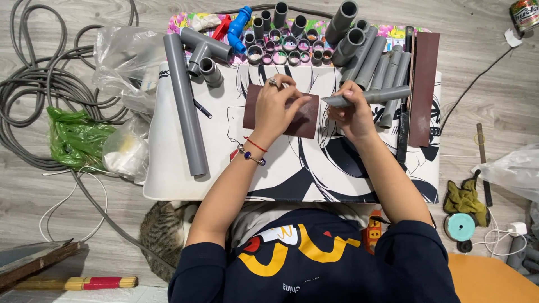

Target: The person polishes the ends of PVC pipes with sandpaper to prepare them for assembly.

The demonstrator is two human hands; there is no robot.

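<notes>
While I watch from the head camera, my left hand (275, 106) lies on a dark red-brown sheet of sandpaper (306, 120), fingers curled and pressed together, pinching the sheet's upper edge near its middle. The sandpaper lies flat on a white lap board (168, 168) printed with a black line drawing, and it sits just left of my right hand (348, 115). That hand is closed around a short grey pipe piece (387, 94), fingers wrapped tight, thumb on top; the pipe lies roughly level, its cut, flattened tip pointing left and meeting the sheet's upper right corner. I cannot tell whether tip and sheet truly touch.

A ring shows on the left hand, and a red string and bead bracelet (252, 150) circle that wrist.

Left of the sandpaper a long grey pipe (185, 106) lies lengthwise on the board, with a grey tee fitting (205, 50) and a short elbow beside its far end. Along the far edge stand rows of small grey couplings (286, 47) on end, a blue valve (238, 25) among them, and several pipe offcuts (387, 67) lean together to the right. A long brown strip of sandpaper (424, 84) lies along the board's right side.

On the wooden floor, coiled grey hose (39, 90) sits to the left, near a green plastic bag (73, 137). A tabby cat (163, 235) lies against my left side.
</notes>
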